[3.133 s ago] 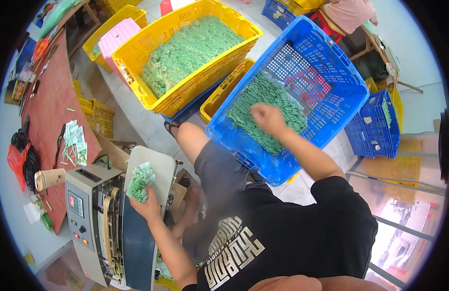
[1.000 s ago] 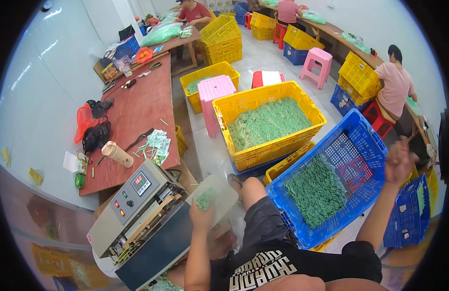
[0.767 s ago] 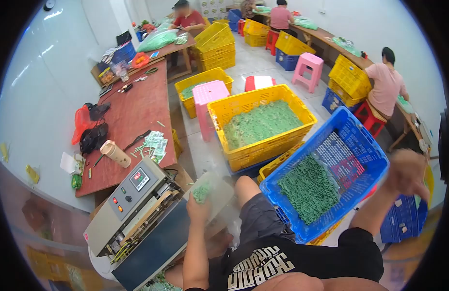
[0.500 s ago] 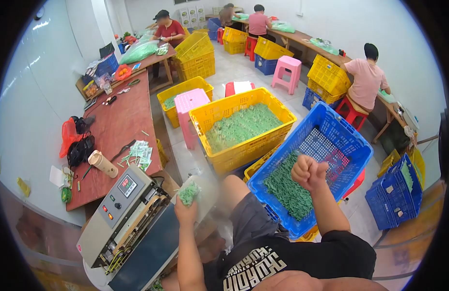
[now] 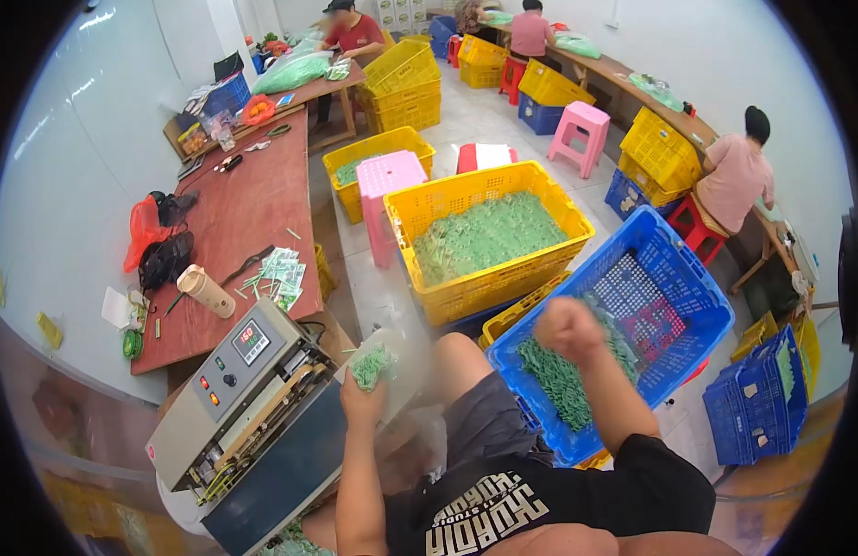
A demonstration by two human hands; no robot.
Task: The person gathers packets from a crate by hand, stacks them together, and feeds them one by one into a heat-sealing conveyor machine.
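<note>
The left hand (image 5: 362, 400) grips a green bundle (image 5: 371, 365) at the left edge of the plate (image 5: 410, 355), where slackening could spill it; the right hand (image 5: 570, 326), blurred over the crate (image 5: 696, 283), shows no readable grip.

We see: green bundle (image 5: 369, 366); darker green pile (image 5: 554, 385); blue crate (image 5: 693, 269); yellow bin (image 5: 503, 280); pink stool (image 5: 393, 173); grey machine (image 5: 253, 366); reddish-brown table (image 5: 234, 204); black shirt (image 5: 614, 491), cream lettering (image 5: 485, 519).

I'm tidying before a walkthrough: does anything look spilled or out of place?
Mildly: loose pale-green sticks lie scattered around printed packets on the red table, whereas the green pieces in the large blue crate lie massed together.
</note>
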